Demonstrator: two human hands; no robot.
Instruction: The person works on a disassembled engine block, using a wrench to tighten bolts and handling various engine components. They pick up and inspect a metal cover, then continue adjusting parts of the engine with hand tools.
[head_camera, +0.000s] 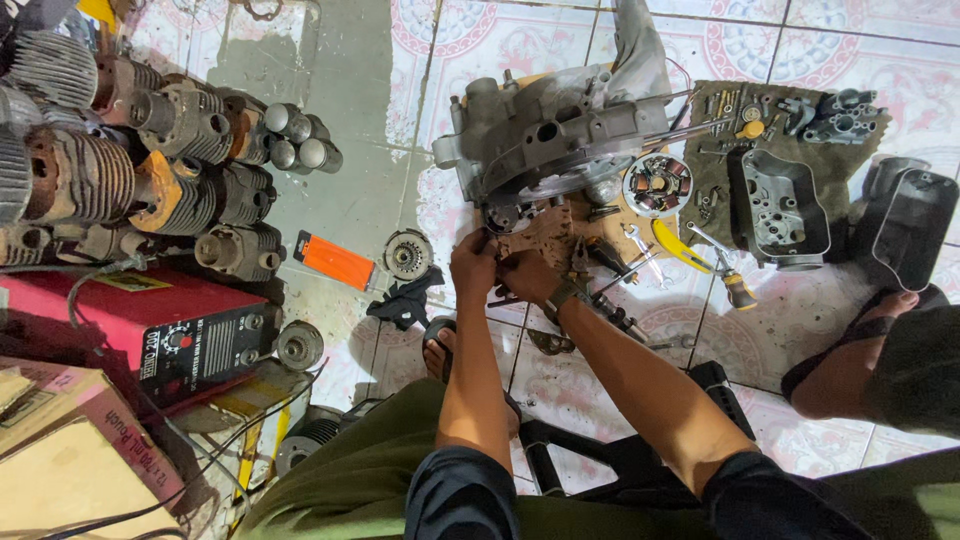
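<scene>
Here the person sits over a tiled floor (350, 200) with both arms stretched forward to a grey engine case (560, 135). The left hand (473, 265) and the right hand (530, 275) lie side by side at the near edge of the case, on a brown gasket-like plate (545, 232) that sits just below it. Both hands are curled with fingers bent down onto that plate; whether they pinch a small part there cannot be told. The right wrist wears a dark strap.

Just right of the hands lie pliers (583, 258), a wrench (640, 245) and a yellow-handled screwdriver (735, 285). A round stator (657, 185) rests beside the case. Farther right, a cloth (790, 130) bears small parts and a dark cover (785, 210), with a black tray (915, 225) near it.

Left of the hands are a small gear (408, 253) and an orange box (336, 261). Well to the left, finned cylinders (120, 170) are stacked above a red welder (150, 325) and a cardboard box (70, 440). The person's sandalled foot (438, 352) shows beneath the left forearm; the other foot (860, 330) is at the right edge.
</scene>
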